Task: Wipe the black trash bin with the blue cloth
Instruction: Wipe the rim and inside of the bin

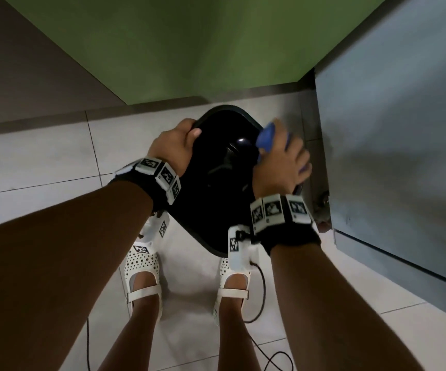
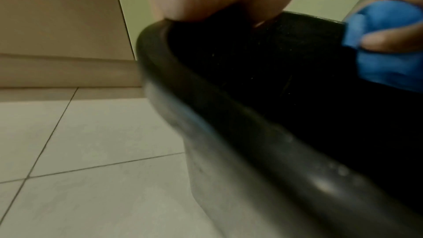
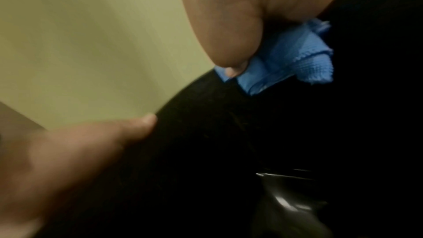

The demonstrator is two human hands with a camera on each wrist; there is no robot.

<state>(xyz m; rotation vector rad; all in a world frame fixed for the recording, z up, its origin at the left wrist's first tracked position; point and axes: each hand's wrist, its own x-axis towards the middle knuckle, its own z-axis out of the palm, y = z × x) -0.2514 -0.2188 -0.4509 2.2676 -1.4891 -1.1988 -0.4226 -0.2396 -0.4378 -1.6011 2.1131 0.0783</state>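
Observation:
The black trash bin (image 1: pixel 214 215) stands on the tiled floor in front of my feet, its open top facing me. My left hand (image 1: pixel 175 145) grips the bin's left rim (image 2: pixel 183 71), thumb curled inside. My right hand (image 1: pixel 283 159) holds the bunched blue cloth (image 1: pixel 266 139) against the right rim, fingers down the outside. The blue cloth (image 2: pixel 389 46) shows at the right in the left wrist view, pinched by the right hand. In the right wrist view my thumb presses the blue cloth (image 3: pixel 288 61) onto the bin's dark wall (image 3: pixel 206 151).
A grey cabinet (image 1: pixel 393 145) stands close on the right of the bin. A green wall (image 1: pixel 189 49) and a brown wall (image 1: pixel 29 76) lie behind. My feet in white shoes (image 1: pixel 141 266) stand on the pale tiles, with a black cable (image 1: pixel 262 290) trailing by them.

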